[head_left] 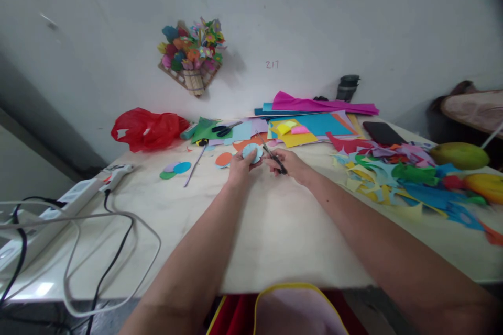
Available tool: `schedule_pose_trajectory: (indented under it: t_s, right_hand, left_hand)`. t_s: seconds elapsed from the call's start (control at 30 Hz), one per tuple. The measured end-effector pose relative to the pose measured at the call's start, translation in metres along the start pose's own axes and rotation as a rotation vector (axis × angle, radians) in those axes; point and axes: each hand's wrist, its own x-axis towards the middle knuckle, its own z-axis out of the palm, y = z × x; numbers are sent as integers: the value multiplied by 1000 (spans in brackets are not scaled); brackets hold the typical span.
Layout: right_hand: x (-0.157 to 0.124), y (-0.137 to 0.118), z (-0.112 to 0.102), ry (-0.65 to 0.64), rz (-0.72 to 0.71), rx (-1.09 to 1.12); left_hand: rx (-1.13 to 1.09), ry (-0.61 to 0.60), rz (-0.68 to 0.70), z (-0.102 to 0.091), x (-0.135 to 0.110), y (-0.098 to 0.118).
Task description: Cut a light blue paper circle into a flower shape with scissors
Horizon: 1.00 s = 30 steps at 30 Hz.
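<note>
Table [275, 256], pale top, near edge foremost. At its near left corner: 1 looped white cable [160, 243]; along the left edge, 1 white power strip [82, 190]. Mid-table, between left and right edges: left hand [240, 166], pinching 1 light blue paper disc [248, 149], thumb on top; right hand [294, 164], grasping 1 pair of black-handled scissors [281, 166], blades toward the far edge, just beside the disc. Toward the left edge: 1 orange disc [223, 159], 1 blue disc [182, 167], 1 green disc [166, 175]. Toward the right edge: mixed paper scraps [414, 173]; 1 yellow-green fruit [459, 155]. Near the far left corner: 1 red plastic bag [147, 130]. Toward the far edge: second scissors [221, 130], coloured paper sheets [330, 125], 1 magenta sheet [326, 104], 1 dark cup [348, 86]. On the wall beyond: 1 flower arrangement [192, 53].
</note>
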Motion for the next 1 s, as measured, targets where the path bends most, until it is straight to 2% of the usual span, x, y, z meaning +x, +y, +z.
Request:
schedule_pose_trajectory:
  t_s: [0.17, 0.4, 0.7, 1.0]
  right_hand:
    - [-1, 1, 3, -30, 30, -52]
    - [2, 6, 2, -55, 24, -75]
    - [8, 18, 1, -92, -5, -25]
    - [0, 6, 5, -78, 8, -54]
  left_hand:
    - [-113, 78, 26, 0, 2, -3]
    - [-197, 85, 42, 2, 3, -3]
    - [-173, 127, 17, 8, 0, -2]
    - [-181, 173, 37, 12, 0, -4]
